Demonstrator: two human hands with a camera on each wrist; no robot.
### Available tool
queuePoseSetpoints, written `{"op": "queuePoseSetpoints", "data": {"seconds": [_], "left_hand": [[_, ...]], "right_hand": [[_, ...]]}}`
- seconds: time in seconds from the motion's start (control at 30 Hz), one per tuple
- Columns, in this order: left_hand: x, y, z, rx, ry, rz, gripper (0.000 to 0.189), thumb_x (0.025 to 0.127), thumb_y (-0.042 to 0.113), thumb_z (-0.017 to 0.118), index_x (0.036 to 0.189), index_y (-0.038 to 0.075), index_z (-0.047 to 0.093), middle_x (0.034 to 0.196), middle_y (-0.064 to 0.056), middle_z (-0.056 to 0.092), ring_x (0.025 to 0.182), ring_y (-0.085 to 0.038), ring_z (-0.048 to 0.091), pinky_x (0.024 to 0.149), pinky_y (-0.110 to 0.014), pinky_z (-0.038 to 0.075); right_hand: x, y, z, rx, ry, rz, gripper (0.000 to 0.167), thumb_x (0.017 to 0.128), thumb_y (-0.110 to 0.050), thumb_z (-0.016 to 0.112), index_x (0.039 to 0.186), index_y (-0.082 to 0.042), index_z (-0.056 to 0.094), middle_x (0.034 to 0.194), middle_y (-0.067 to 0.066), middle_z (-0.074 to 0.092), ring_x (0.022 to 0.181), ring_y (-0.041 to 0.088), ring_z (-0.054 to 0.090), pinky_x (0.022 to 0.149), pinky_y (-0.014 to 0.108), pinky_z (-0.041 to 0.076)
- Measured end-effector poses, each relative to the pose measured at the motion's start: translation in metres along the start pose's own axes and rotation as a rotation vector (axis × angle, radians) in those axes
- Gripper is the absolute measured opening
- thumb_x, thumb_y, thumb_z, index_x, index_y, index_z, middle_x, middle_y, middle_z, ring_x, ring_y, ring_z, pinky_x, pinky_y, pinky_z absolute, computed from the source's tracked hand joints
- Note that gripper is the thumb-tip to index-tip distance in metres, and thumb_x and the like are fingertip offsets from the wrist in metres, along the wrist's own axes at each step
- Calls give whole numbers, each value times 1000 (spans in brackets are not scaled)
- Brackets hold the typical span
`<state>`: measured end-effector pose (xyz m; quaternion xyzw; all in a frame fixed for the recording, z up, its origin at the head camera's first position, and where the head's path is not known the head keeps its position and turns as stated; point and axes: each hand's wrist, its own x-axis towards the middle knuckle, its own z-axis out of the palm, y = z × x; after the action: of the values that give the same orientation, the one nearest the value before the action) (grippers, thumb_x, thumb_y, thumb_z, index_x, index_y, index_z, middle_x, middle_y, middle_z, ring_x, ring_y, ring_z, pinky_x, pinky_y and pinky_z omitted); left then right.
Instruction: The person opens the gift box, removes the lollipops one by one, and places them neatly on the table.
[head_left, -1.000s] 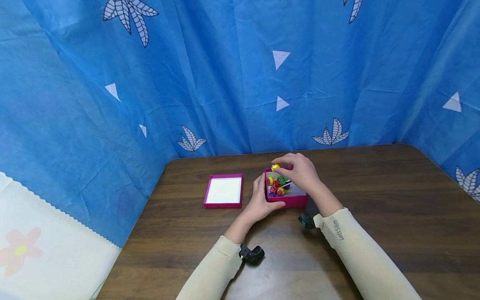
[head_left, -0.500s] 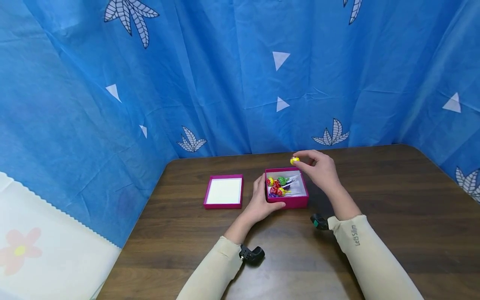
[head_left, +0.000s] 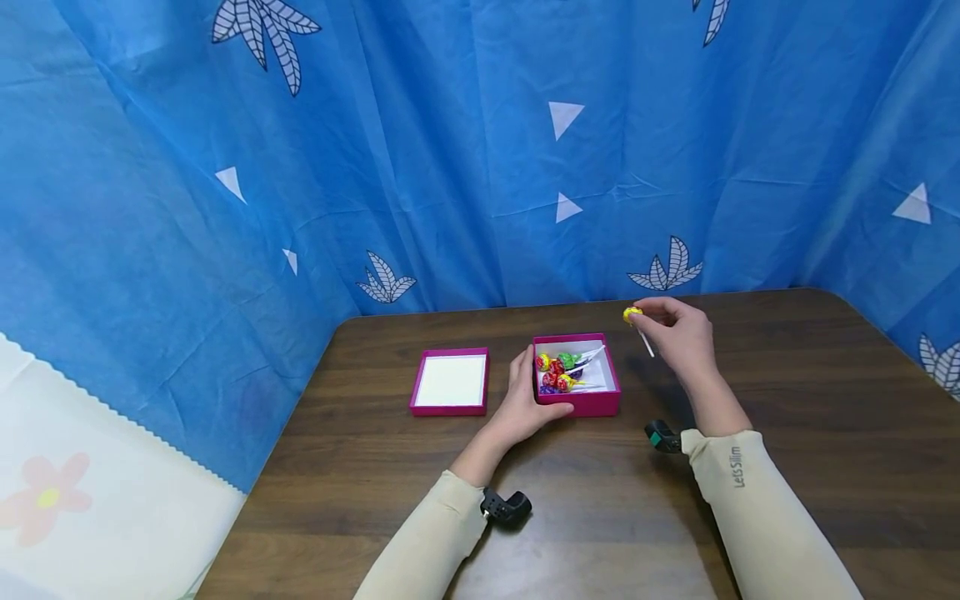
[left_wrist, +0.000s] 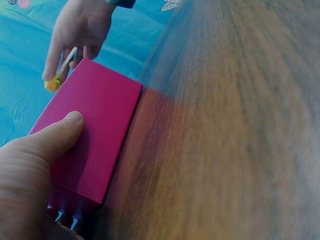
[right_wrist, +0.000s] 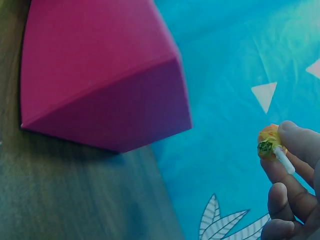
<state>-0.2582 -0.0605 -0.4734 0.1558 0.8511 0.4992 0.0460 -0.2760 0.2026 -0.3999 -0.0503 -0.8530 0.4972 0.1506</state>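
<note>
Yellow lollipop up in the air, right of the pink box, over the worktop's far part! Right hand pinches its head between thumb and fingers, stick slanting down; left hand, thumb and fingers spread, rests against the box's near and left walls, more lollipops inside.

The box stands on the worktop, right of the lid. Lollipops lie inside it. A curtain hangs behind.

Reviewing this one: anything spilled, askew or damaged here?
Nothing stands out. The pink box sits upright with lollipops inside; the left hand grips it, and the right hand pinches a yellow lollipop.
</note>
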Motion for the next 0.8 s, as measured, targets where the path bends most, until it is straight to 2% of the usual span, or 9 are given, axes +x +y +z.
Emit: {"op": "queuePoseSetpoints", "data": {"seconds": [0.2, 0.47, 0.67, 0.8], "left_hand": [[0, 0, 0, 7, -8, -4, 114, 81, 39, 81, 161, 24, 2, 165, -1, 8, 149, -26, 22, 119, -52, 34], [-1, 0, 0, 8, -11, 0, 114, 81, 38, 81, 161, 22, 3, 164, -1, 9, 148, -25, 23, 119, -52, 34], [-1, 1, -1, 12, -13, 1, 114, 81, 39, 81, 161, 22, 3, 164, -1, 9, 148, -25, 24, 119, -52, 35], [-1, 2, 0, 10, -6, 1, 113, 81, 39, 81, 161, 21, 4, 164, -2, 9, 148, -26, 24, 119, -53, 35]], "right_hand": [[3, 13, 2, 2, 15, 27, 49, 93, -48, 66, 126, -12, 67, 123, 14, 68, 100, 17, 60, 72, 11, 48], [5, 32, 2, -11, 11, 94, 48, 95, -47, 65, 128, -12, 66, 126, 14, 67, 106, 22, 60, 71, 8, 48], [8, 43, 5, -49, -8, 155, 45, 97, -43, 63, 127, -10, 66, 129, 17, 64, 116, 31, 56, 77, 19, 48], [8, 49, 9, -73, -27, 170, 46, 96, -44, 64, 126, -8, 66, 129, 19, 64, 117, 34, 54, 81, 28, 47]]}}
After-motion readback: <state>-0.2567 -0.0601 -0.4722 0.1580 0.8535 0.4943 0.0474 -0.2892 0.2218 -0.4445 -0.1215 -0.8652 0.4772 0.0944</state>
